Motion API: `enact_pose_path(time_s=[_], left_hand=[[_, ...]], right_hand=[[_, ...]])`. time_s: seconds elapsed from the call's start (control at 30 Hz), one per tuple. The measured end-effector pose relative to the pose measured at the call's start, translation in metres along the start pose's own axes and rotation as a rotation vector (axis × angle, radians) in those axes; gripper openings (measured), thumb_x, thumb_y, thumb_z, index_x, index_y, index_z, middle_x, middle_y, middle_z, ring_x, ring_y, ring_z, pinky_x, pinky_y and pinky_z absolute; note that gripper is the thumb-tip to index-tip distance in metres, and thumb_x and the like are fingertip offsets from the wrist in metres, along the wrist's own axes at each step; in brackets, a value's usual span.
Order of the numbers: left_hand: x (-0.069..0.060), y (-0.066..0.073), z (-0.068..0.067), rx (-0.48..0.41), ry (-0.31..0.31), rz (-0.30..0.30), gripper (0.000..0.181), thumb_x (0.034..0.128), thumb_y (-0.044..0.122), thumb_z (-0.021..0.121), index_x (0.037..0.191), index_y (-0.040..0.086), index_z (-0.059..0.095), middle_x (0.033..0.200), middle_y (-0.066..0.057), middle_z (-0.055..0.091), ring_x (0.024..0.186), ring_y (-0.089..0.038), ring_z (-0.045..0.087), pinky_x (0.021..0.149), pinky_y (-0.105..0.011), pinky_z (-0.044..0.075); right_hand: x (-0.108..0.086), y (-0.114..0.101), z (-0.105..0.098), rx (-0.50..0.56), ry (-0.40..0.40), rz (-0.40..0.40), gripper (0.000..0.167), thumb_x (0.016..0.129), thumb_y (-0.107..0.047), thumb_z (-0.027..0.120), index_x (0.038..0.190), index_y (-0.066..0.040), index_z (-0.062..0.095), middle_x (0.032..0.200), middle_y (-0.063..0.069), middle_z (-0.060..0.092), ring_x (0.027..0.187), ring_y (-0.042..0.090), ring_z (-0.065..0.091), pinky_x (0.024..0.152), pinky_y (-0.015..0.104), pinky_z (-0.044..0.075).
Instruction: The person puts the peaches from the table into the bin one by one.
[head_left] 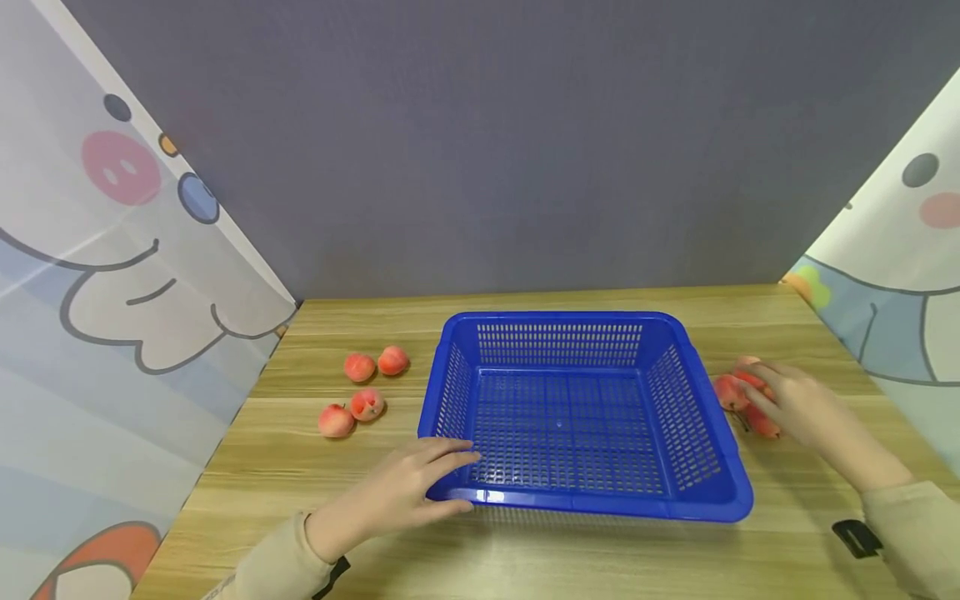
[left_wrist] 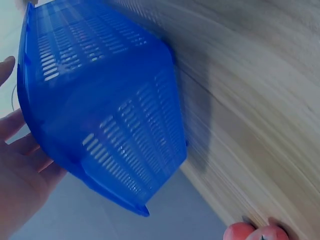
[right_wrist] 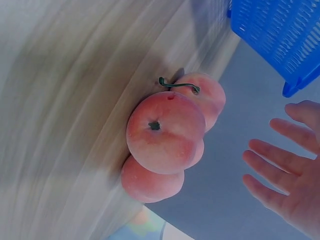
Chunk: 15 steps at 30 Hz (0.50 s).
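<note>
A blue plastic basket with slotted walls stands in the middle of the table. At its front left corner is my left hand, fingers extended over the rim and thumb apart from them outside the front. In the left wrist view, that hand is beside the basket's rim, not gripping it. To the basket's right, my right hand hovers at a bunched group of red apple-like fruits, partly covering them. The right wrist view shows its fingers spread and apart from the fruits; one has a green stem.
Several more red fruits lie on the wooden table left of the basket. A grey panel rises behind the table. Cartoon-printed sheets flank both sides.
</note>
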<state>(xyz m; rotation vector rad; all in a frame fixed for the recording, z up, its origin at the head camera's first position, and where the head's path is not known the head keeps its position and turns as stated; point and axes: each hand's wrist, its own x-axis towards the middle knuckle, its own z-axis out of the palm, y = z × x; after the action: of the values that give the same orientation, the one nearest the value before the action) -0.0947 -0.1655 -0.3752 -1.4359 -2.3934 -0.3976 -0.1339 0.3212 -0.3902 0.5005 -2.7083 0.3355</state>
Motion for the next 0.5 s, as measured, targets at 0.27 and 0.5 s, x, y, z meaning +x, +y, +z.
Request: enact_pose_path(time_s=[0.27, 0.5], left_hand=[[0.0033, 0.0045, 0.0021, 0.029, -0.002, 0.069, 0.036, 0.0826, 0.040, 0.057, 0.105, 0.013, 0.062, 0.099, 0.000, 0.061, 0.089, -0.012, 0.058, 0.076, -0.027, 0.046], [0.0051, 0.0093, -0.0001, 0.015, -0.019, 0.108, 0.025, 0.0828, 0.031, 0.059, 0.102, 0.014, 0.063, 0.085, 0.008, 0.060, 0.075, -0.005, 0.057, 0.068, -0.020, 0.046]], right_hand=[[0.0060, 0.0025, 0.0064, -0.010, -0.031, -0.018, 0.024, 0.083, -0.012, 0.060, 0.096, 0.007, 0.058, 0.090, 0.027, 0.058, 0.082, 0.044, 0.055, 0.068, 0.054, 0.043], [0.0082, 0.0045, 0.0071, -0.022, -0.121, -0.025, 0.026, 0.072, -0.005, 0.067, 0.094, 0.006, 0.060, 0.085, 0.023, 0.059, 0.078, 0.040, 0.057, 0.066, 0.051, 0.044]])
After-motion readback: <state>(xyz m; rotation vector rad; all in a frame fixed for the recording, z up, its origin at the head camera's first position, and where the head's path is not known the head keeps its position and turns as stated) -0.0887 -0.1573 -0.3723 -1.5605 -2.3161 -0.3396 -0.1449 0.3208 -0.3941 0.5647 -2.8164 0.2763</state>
